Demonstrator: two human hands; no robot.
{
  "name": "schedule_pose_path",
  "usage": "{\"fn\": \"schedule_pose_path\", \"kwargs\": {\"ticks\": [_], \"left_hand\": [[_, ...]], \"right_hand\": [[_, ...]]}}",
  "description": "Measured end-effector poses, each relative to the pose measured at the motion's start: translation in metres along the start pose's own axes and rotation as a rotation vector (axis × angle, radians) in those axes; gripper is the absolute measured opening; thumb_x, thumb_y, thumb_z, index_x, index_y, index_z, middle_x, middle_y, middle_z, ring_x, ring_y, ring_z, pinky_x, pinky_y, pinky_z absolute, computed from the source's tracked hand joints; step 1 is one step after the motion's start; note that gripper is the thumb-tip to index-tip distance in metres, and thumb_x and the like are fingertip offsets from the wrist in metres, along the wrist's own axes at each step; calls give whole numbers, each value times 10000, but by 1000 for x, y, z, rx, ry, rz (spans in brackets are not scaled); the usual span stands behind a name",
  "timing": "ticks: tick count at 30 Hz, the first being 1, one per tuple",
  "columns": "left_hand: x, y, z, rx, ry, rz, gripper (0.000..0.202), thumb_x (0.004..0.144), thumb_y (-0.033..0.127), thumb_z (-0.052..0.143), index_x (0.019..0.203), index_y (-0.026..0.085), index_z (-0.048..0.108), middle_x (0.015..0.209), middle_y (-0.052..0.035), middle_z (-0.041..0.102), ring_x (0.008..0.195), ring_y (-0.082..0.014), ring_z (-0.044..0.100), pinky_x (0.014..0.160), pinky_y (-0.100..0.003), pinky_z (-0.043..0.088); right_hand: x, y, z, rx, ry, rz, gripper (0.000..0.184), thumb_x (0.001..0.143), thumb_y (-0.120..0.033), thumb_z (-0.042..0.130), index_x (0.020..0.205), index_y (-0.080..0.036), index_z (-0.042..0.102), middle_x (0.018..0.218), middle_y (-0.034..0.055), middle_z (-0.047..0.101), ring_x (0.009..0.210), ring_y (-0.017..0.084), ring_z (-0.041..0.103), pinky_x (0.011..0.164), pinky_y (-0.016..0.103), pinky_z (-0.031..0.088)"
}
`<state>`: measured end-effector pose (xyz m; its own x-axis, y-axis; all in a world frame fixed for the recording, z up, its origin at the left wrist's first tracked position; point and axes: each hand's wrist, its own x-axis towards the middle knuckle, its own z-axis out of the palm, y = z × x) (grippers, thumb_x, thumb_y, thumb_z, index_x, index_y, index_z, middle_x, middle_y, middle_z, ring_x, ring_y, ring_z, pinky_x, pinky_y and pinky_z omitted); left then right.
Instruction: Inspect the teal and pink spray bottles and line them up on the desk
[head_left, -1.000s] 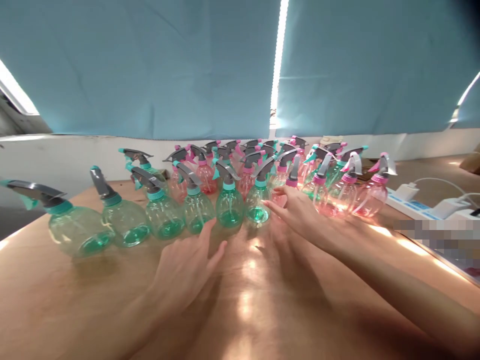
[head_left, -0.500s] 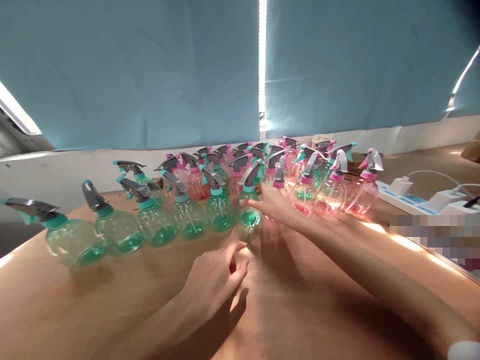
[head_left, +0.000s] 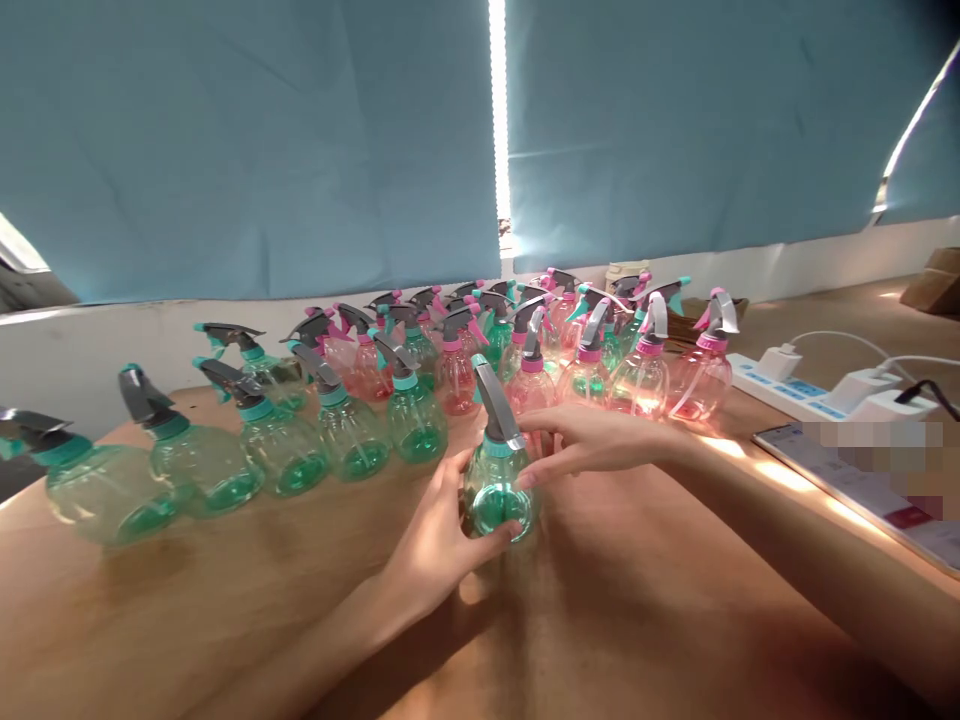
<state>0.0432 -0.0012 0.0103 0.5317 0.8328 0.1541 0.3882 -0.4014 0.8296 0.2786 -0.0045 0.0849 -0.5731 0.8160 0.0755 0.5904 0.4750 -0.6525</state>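
A green spray bottle (head_left: pixel 495 495) with a grey trigger head and turquoise collar stands out in front of the rows, tilted slightly. My left hand (head_left: pixel 431 545) is wrapped around its lower left side, thumb across the front. On the upper right of the same bottle is my right hand (head_left: pixel 592 443), thumb against the body and fingers partly hidden behind it. To the left runs a line of similar green spray bottles, the nearest one (head_left: pixel 418 425) just beyond my left fingers. Behind my right hand stands a pink spray bottle (head_left: pixel 531 390).
Several pink and green spray bottles crowd the back of the wooden table (head_left: pixel 645 600). At right lie a white power strip (head_left: pixel 787 390) with plugged-in chargers and a phone-like device (head_left: pixel 847 490), partly blurred out. Blue blinds (head_left: pixel 262 150) hang behind.
The green spray bottle has come out of the row toward me, with my right hand on it. My left hand has moved up and closed around it. The view has shifted slightly right.
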Motion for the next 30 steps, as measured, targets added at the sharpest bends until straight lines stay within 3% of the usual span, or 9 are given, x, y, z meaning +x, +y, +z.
{"fn": "schedule_pose_path", "kwargs": {"ticks": [3,6,11,15,19,22,26,30], "left_hand": [[2,0,13,-128,2,-36,815,768,365,765,1410,195,292,1351,-179,513,1153,-332,600,927,-484,514],[4,2,24,-124,19,-46,854,751,373,785,1409,193,271,1332,-182,525,1140,-342,604,911,-499,516],[6,10,40,94,52,15,927,723,446,815,1418,253,233,1357,-149,484,1269,-379,473,968,-548,451],[5,12,45,168,66,92,914,705,523,816,1386,243,275,1371,-147,439,1258,-369,457,983,-523,432],[5,2,35,212,8,184,929,705,554,806,1410,254,280,1372,-132,450,1258,-371,453,1016,-540,396],[3,-11,20,290,-57,242,804,790,489,752,1415,232,316,1400,-135,446,1291,-346,436,1061,-516,364],[-3,-26,1,490,-138,246,707,809,416,715,1402,172,415,1441,-177,429,1335,-365,393,1090,-517,334],[-9,-27,-8,582,-230,256,637,863,439,646,1398,143,469,1487,-202,401,1389,-380,328,1127,-547,259]], "right_hand": [[-7,-1,0,-51,88,48,560,805,-547,653,1310,-318,574,1120,40,660,890,210,638,723,317,517],[-8,-10,7,45,258,68,646,777,-525,687,1334,-254,505,1154,68,633,989,232,608,771,337,522],[-2,-27,27,149,575,84,366,807,-519,655,1017,-233,561,838,29,618,735,186,593,606,298,496],[3,-28,37,126,668,67,230,907,-493,505,912,-272,570,766,12,623,680,181,590,602,305,500],[5,-21,38,112,705,74,103,886,-338,496,823,-271,542,738,8,591,659,185,571,579,308,491],[6,-20,35,90,722,75,99,824,-257,502,727,-269,490,643,-4,502,576,175,500,529,298,450],[4,-18,30,138,659,114,134,794,-293,524,670,-277,477,614,7,448,549,183,459,492,297,421],[3,-11,33,121,740,68,221,778,-362,530,603,-269,432,578,11,432,510,184,426,437,295,376]]}}
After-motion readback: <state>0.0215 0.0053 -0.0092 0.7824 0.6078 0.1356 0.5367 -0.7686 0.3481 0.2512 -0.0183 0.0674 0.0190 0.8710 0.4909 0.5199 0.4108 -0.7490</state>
